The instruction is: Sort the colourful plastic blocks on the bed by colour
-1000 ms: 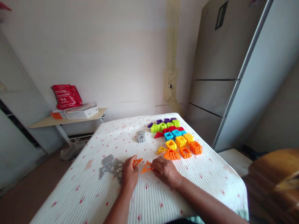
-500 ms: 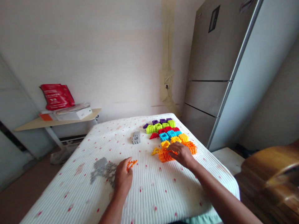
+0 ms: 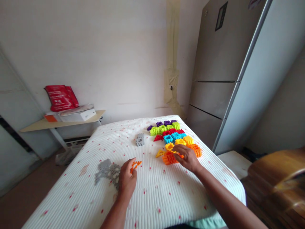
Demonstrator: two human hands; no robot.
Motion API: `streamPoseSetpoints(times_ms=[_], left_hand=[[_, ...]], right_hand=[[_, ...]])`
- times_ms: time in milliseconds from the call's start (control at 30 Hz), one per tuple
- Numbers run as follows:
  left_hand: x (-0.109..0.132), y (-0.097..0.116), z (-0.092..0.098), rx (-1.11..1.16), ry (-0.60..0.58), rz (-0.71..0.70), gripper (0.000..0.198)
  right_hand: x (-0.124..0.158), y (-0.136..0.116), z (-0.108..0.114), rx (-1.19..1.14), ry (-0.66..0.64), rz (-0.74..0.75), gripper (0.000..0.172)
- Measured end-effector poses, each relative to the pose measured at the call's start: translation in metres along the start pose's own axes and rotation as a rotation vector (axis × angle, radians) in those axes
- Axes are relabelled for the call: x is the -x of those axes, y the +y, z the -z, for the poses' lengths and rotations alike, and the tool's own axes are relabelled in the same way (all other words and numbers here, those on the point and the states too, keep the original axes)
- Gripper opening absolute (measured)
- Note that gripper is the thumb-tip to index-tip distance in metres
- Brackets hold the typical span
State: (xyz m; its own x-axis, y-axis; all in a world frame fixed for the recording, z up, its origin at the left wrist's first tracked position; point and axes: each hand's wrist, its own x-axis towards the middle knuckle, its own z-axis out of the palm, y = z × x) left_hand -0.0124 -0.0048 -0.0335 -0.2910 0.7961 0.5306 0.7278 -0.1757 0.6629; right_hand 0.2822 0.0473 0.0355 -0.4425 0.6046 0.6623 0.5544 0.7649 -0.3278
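Observation:
My left hand (image 3: 128, 179) is closed on an orange openwork building piece (image 3: 136, 165), apparently triangular, held just above the sheet. Beside that hand, partly hidden by it, lies a loose heap of grey toothed pieces (image 3: 106, 168). My right hand (image 3: 189, 159) curves its fingers over an orange block stack (image 3: 169, 159) and pinches an orange piece at its top; the fingers hide part of it. To the left of the stack is a yellow triangular piece (image 3: 160, 153). Behind are yellow blocks (image 3: 180, 142), blue blocks (image 3: 168, 139) and red pieces (image 3: 158, 138).
Green blocks (image 3: 156, 131) and purple blocks (image 3: 159, 124) stand at the far edge. A grey stack (image 3: 140, 140) sits mid-table on the white dotted cloth (image 3: 152, 203). A refrigerator (image 3: 214, 95) rises at right; a side table (image 3: 33, 126) with a red bag (image 3: 60, 98) is at left.
My right hand has lifted slightly at the orange stack, its fingers shifting a little. My left hand keeps hold of its orange piece. The view has moved slightly.

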Motion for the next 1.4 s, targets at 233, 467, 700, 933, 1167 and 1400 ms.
streamPoseSetpoints(times_ms=[233,467,700,933,1167,1400], left_hand=[[0.012,0.026,0.000,0.109,-0.020,-0.115,0.041],[0.026,0.041,-0.002,0.187,-0.212,-0.152,0.051],[0.028,0.039,-0.009,0.215,-0.297,-0.114,0.060],[0.029,0.040,-0.009,0.259,-0.321,-0.131,0.054],[0.029,0.042,-0.006,0.251,-0.347,-0.166,0.049],[0.027,0.052,0.003,0.140,-0.367,-0.239,0.015]], right_hand=[[0.020,-0.013,-0.003,0.028,0.248,0.096,0.015],[0.037,-0.052,-0.041,0.032,-0.047,0.316,0.019],[0.037,-0.061,-0.057,-0.004,-0.219,0.204,0.021],[0.032,-0.063,-0.072,-0.043,-0.258,0.069,0.017],[0.031,-0.063,-0.076,-0.059,-0.217,0.062,0.018],[0.027,-0.064,-0.075,-0.229,-0.105,-0.028,0.016]])
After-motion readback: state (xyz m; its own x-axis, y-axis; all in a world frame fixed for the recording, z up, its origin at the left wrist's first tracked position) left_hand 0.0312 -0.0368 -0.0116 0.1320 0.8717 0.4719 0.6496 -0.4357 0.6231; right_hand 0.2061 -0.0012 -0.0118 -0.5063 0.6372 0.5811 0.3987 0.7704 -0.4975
